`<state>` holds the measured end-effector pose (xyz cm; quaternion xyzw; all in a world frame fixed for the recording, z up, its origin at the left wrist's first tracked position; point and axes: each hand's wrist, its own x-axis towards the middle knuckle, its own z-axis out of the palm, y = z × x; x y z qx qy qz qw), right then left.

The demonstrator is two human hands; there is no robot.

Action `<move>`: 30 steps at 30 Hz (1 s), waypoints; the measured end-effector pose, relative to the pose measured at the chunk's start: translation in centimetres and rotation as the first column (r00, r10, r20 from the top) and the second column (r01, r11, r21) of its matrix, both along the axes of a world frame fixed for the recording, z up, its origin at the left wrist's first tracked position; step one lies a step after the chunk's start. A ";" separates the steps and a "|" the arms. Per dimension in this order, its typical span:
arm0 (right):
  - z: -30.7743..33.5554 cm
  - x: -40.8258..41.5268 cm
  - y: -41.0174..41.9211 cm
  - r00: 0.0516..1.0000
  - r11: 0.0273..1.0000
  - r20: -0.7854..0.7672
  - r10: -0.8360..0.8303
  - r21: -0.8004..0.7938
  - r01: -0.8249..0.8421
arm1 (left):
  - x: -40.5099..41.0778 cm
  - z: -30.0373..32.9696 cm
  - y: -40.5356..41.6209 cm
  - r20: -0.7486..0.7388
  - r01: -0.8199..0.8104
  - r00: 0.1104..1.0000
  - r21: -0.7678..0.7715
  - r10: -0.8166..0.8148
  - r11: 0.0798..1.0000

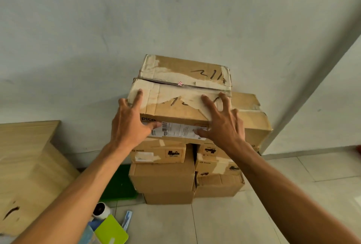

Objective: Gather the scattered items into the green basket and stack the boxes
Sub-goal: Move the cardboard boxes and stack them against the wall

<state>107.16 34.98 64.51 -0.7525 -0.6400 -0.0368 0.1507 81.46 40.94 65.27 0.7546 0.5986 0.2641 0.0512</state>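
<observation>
Left hand (130, 124) and right hand (221, 124) – fingers spread flat, gripping nothing – press top cardboard box (175, 105) onto box stack (166, 177) by wall.

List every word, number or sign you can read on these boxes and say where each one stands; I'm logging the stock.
"PICO": front edge of the top box, beside the left hand.
"UN 3481", under a truck pictogram: small left box.
"pico": small right box.
Black handwritten marks on the top box's lid: not legible.
Shipping label with barcode, near the right hand: print too small.
</observation>
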 end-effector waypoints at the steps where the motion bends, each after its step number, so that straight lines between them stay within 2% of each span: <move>1: 0.1 0.2 1.5 1.000 1.000 0.006 0.008 -0.002 -0.008 | 0.1 0.1 1.2 0.009 -0.008 1.000 -0.003 0.008 1.000; 7: -1.2 0.9 9.5 0.991 0.993 0.063 0.119 -0.008 -0.119 | -0.2 -1.7 6.5 0.042 -0.074 0.996 -0.069 0.077 0.995; 12: -4.7 -0.2 14.7 0.962 0.953 -0.014 0.273 -0.129 -0.273 | -1.7 -4.4 10.8 0.098 -0.163 0.976 -0.279 0.197 0.947; 15: -5.5 -0.4 16.6 0.966 0.959 -0.034 0.256 -0.120 -0.258 | -1.6 -5.2 12.9 0.131 -0.166 0.968 -0.315 0.216 0.934; 17: -5.4 -0.4 17.1 0.973 0.965 -0.018 0.230 -0.127 -0.231 | -1.4 -5.3 13.4 0.099 -0.205 0.965 -0.302 0.244 0.931; 20: -4.9 -0.1 16.9 0.976 0.970 0.055 0.213 -0.135 -0.204 | -1.3 -5.4 12.9 -0.060 -0.248 0.969 -0.177 0.241 0.952; 23: -4.0 -0.1 15.9 0.971 0.970 0.076 0.226 -0.106 -0.218 | -1.3 -5.0 11.5 -0.156 -0.167 0.975 -0.048 0.158 0.985; 30: -2.4 -2.3 10.0 0.969 0.973 0.094 0.230 -0.041 -0.227 | -3.0 -3.2 5.6 -0.217 -0.037 0.975 0.029 0.043 0.999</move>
